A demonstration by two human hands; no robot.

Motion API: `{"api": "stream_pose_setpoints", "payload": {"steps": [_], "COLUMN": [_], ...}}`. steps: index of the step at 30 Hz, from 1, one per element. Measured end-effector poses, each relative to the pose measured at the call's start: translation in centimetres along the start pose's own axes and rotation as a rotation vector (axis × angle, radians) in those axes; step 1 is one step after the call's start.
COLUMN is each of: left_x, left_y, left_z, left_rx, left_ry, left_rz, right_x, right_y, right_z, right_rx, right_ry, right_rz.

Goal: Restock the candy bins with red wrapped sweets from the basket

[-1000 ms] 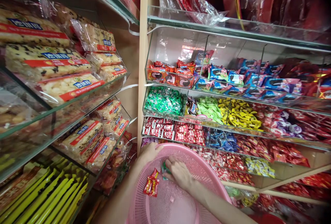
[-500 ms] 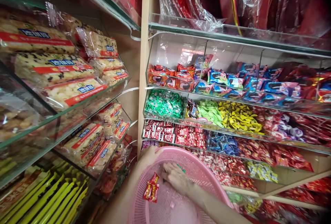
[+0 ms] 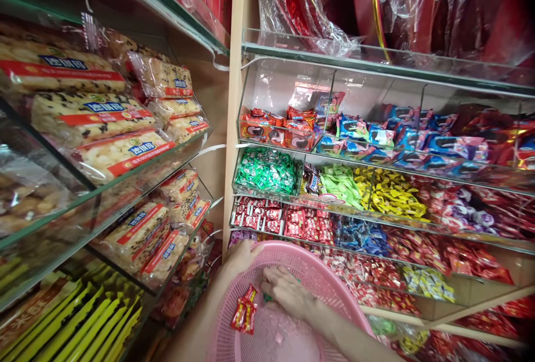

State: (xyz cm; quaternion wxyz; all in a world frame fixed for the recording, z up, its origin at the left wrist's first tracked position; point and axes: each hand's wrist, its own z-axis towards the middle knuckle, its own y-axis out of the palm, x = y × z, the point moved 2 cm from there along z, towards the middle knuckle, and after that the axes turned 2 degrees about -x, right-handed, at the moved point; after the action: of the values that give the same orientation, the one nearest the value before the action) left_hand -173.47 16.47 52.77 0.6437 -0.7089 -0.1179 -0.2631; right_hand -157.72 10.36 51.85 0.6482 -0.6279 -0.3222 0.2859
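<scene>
A pink plastic mesh basket is in front of me, low in the view. My left hand is closed on its rim at the far left side. Inside the basket, my right hand is curled near the bottom, with bits of green wrapper showing at its fingers; how many pieces it holds is hidden. Red-and-yellow wrapped candies lie in the basket to the left of that hand. A small pale pink piece rests on the basket floor, nearer to me.
Ahead, glass shelves hold green-wrapped candies, yellow-wrapped candies, red packets and blue-wrapped snacks. At left, glass-fronted shelves carry packaged puffed cakes. A wooden upright stands between the two shelf units.
My right hand has shifted slightly within the basket, and green wrapper now shows under its fingers. My left hand stays on the rim. The whole view has shifted a little.
</scene>
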Motion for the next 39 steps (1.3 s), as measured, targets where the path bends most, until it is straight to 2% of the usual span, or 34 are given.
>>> {"api": "stream_pose_setpoints", "payload": {"steps": [3, 5, 7, 9, 11, 14, 21, 34, 39], "left_x": [-0.1, 0.0, 0.1, 0.2, 0.2, 0.1, -0.1, -0.5, -0.3], "left_y": [0.2, 0.2, 0.0, 0.0, 0.0, 0.0, -0.6, -1.0, -1.6], "left_z": [0.0, -0.1, -0.2, -0.3, -0.3, -0.2, -0.2, 0.1, -0.3], "left_rx": [-0.018, -0.032, -0.035, -0.037, -0.041, -0.041, -0.023, 0.007, -0.011], "left_ry": [0.014, 0.003, -0.024, -0.040, -0.035, -0.029, -0.048, -0.077, -0.101], "left_rz": [-0.047, -0.046, -0.018, -0.002, -0.014, -0.025, -0.036, -0.028, -0.041], "right_x": [1.5, 3.3, 5.5, 7.6, 9.3, 10.9, 12.0, 11.9, 12.9], "right_y": [-5.2, -9.9, -14.4, -17.8, -19.8, -20.4, -19.4, -18.7, -18.7], "right_z": [1.3, 2.5, 3.6, 4.8, 5.8, 7.3, 9.3, 10.9, 10.5], "right_rx": [0.125, 0.245, 0.309, 0.271, 0.178, 0.079, -0.009, 0.054, 0.101], "right_ry": [-0.024, 0.048, 0.124, 0.202, 0.256, 0.264, 0.189, 0.120, 0.126], "right_rz": [-0.013, -0.049, -0.135, -0.250, -0.358, -0.437, -0.448, -0.309, -0.248]}}
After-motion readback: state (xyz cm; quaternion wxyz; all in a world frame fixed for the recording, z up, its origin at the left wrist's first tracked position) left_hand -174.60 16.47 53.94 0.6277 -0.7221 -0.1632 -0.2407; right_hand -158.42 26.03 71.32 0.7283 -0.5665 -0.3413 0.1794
